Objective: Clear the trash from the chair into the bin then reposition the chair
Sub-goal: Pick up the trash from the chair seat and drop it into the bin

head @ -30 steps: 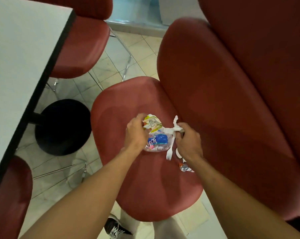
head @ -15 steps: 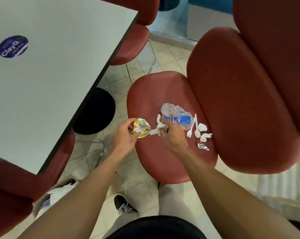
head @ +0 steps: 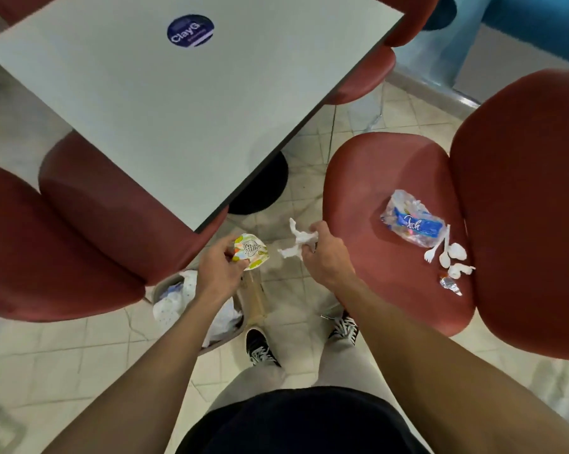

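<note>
My left hand (head: 216, 271) grips a crumpled printed paper cup (head: 251, 252) over the floor, just above the bin (head: 191, 309). My right hand (head: 325, 255) pinches a crumpled white napkin (head: 297, 241) by the left edge of the red chair (head: 368, 191). On that chair's seat lie a clear plastic wrapper with a blue label (head: 410, 224), white plastic cutlery (head: 446, 255) and a small foil scrap (head: 450, 285). The bin stands on the floor under my left forearm, holding white bags.
A pale table (head: 178, 103) with a round blue sticker (head: 190, 30) stands at the left, on a black round base (head: 260, 188). More red chairs flank it: one at the left (head: 80, 231), one at the far side (head: 368, 73). My shoes (head: 260, 348) stand on the tiled floor.
Both hands lifted the cup and napkin off the seat and carried them left, off the chair and over the bin. The wrapper and cutlery stayed on the seat.
</note>
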Demonstrator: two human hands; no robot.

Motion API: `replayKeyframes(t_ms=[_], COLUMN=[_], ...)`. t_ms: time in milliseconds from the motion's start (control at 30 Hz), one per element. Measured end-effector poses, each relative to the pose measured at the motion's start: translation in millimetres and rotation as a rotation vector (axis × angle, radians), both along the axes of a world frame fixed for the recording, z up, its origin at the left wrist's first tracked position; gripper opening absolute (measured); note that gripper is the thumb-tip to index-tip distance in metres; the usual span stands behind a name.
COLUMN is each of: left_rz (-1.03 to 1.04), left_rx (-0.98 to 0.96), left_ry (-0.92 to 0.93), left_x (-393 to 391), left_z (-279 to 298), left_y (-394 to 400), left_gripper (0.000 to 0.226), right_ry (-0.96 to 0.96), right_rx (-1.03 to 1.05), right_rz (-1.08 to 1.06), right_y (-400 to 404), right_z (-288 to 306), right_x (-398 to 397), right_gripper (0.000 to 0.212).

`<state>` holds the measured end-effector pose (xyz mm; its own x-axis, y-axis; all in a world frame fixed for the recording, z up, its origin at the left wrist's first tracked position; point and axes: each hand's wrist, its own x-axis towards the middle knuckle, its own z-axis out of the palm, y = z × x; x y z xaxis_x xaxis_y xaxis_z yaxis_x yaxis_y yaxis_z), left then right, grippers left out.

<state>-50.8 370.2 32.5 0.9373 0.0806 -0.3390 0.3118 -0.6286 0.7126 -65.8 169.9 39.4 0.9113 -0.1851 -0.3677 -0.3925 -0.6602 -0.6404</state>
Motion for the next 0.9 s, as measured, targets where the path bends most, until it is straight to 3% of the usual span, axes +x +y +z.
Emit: replayKeyframes(t_ms=[400, 733, 900], left_rz=[0.395, 0.395, 0.407], left_rx=[0.036, 0.019, 0.003], left_ry=[0.027, 0.154, 0.181], left_x=[-54.7, -46.8, -43.1], left_z=[-27.3, -68.4, -95.9], left_y=[133.6, 167.4, 167.3], left_gripper=[0.039, 0.046, 0.026], right_ry=[0.12, 0.266, 0.364], right_rx=[-0.018, -0.093, -0.114], right_rz=[0.267, 0.339, 0.387], right_y=[129.9, 183.8, 194.1], right_z=[-25.9, -80.2, -106.1], right_x=[-2.5, -2.3, -4.1], right_gripper=[0.022, 0.039, 0.055])
